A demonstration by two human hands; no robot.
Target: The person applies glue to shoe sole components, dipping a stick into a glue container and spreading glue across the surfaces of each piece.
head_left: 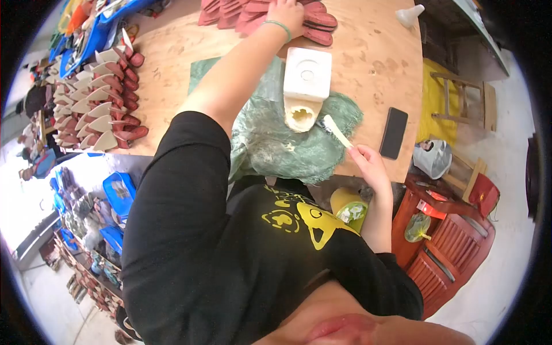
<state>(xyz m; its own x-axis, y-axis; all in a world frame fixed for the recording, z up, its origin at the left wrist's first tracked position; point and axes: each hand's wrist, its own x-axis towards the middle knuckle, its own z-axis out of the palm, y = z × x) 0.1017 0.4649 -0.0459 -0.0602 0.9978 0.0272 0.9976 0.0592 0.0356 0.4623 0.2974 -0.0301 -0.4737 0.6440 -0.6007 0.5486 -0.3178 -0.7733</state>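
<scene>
The right hand (370, 165) pinches a brush (338, 132), bristles beside a crusted pot (301, 118) between both hands. The left hand (287, 18) touches red pieces (319, 21) around it; its grip cannot be told.

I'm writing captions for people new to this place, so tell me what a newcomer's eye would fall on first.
Probably the ranks of red and cream pointed pieces crowding the picture's left side of the table. Next, the white block near the middle, above a crusted pot, with the right hand holding a pale brush-like tool nearby. At the top, the left hand is among reddish flat pieces.
</scene>
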